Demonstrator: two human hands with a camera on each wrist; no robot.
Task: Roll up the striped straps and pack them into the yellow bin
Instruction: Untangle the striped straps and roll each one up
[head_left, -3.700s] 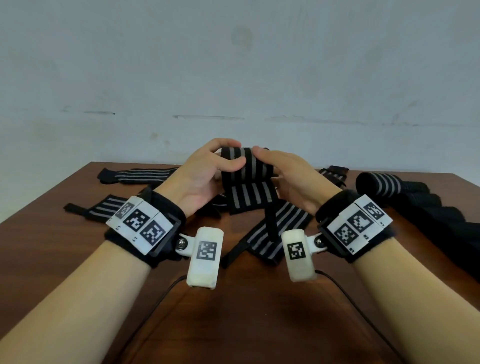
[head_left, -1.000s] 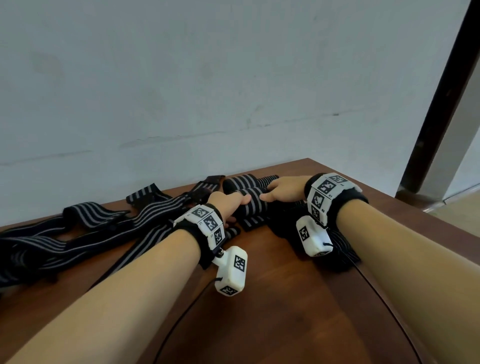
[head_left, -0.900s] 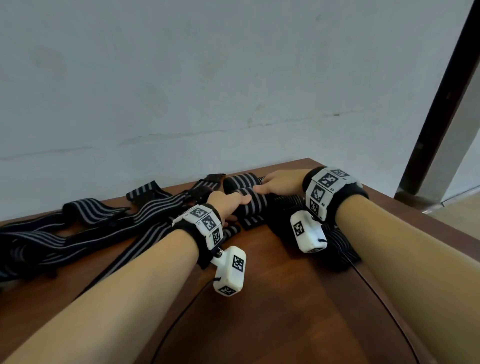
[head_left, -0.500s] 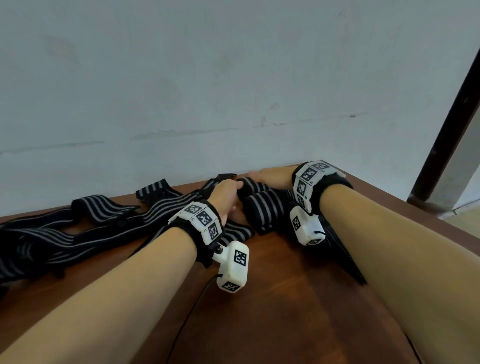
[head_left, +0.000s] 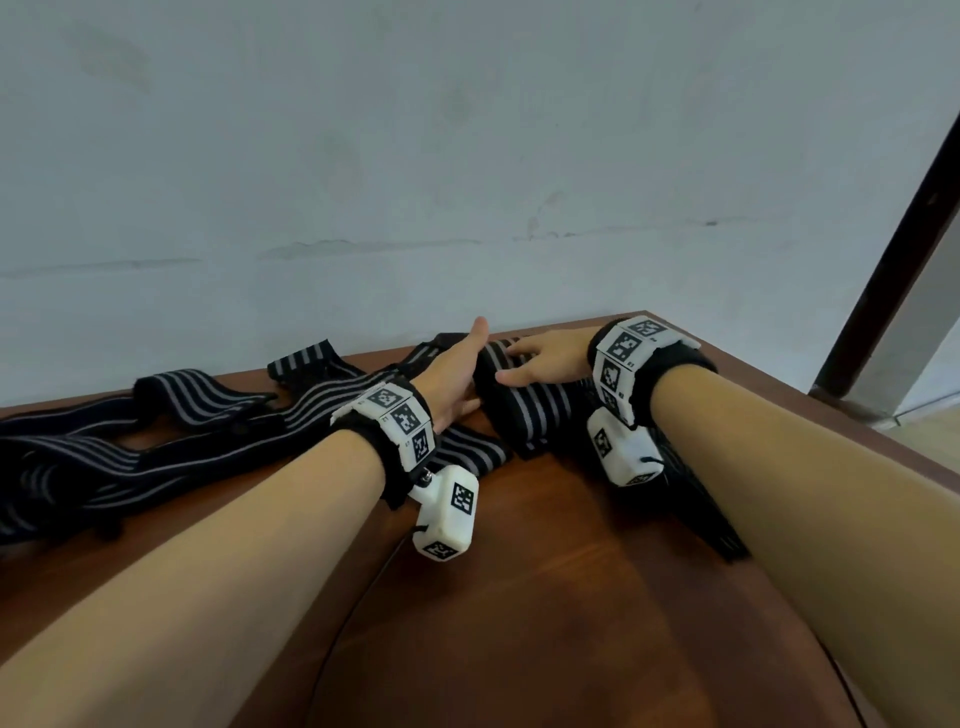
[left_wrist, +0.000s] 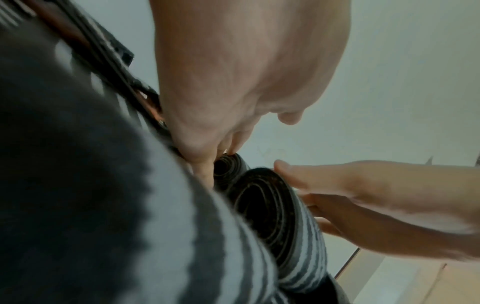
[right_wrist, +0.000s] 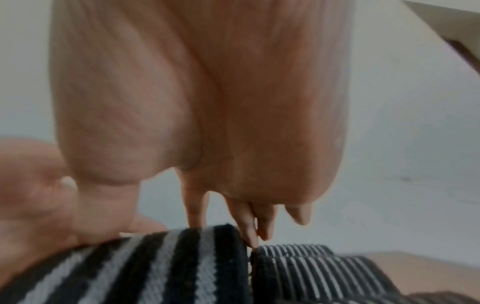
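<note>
Both hands are up at the far end of the wooden table (head_left: 545, 597), working the same rolled strap (head_left: 524, 410), a fat black roll with grey stripes lying on its side around 12 o'clock from the person. The left hand (head_left: 454, 371) sits flat against the roll's left end, fingers straight and together; the left wrist view shows the spiral of layers (left_wrist: 262, 207) right beside its fingertips. The right hand (head_left: 550, 358) rests on top of the roll from the 2 o'clock side, fingers (right_wrist: 246, 222) spread a bit and only lightly bent, tips touching the fabric rather than wrapped around it. A second, smaller roll (left_wrist: 228, 168) is tucked just behind the first one, touching it. The loose straps (head_left: 156, 441), not rolled yet, are sprawled in a tangle out toward 9 and 10 o'clock, and one flat striped end (head_left: 467, 457) runs under the left wrist. More dark strap material (head_left: 696, 499) lies under the right forearm at about 3 o'clock. The yellow bin doesn't show in any view, so I can't tell where it is.
</note>
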